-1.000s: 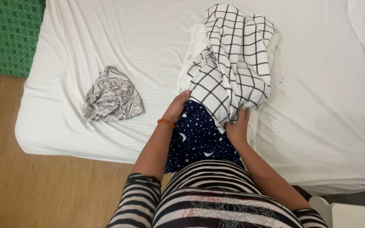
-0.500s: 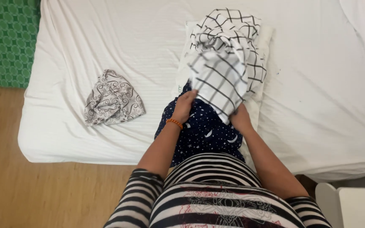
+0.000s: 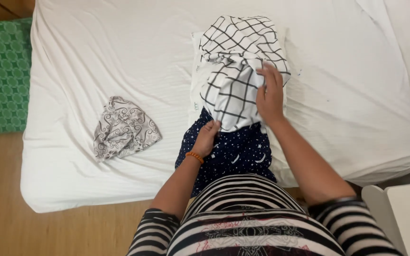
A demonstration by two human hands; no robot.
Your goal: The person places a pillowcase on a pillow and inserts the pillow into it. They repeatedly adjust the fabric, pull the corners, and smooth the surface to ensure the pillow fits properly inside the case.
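Observation:
A pillow in a dark blue cover with stars and moons (image 3: 236,154) lies at the near edge of the bed. A white pillowcase with a black grid pattern (image 3: 236,71) is bunched over its far part. My left hand (image 3: 208,137) grips the lower left edge of the grid pillowcase where it meets the blue cover. Further up, my right hand (image 3: 270,95) rests on the right side of the grid pillowcase, fingers pressing into the cloth.
A crumpled grey patterned cloth (image 3: 122,127) lies on the white bed sheet (image 3: 96,61) to the left. A green patterned mat (image 3: 1,76) and wooden floor (image 3: 15,227) are at the left. A white piece of furniture (image 3: 404,213) stands at the lower right.
My right hand has moved up from the pillow's lower right to the upper right side of the grid pillowcase. The grid pillowcase now covers more of the blue pillow.

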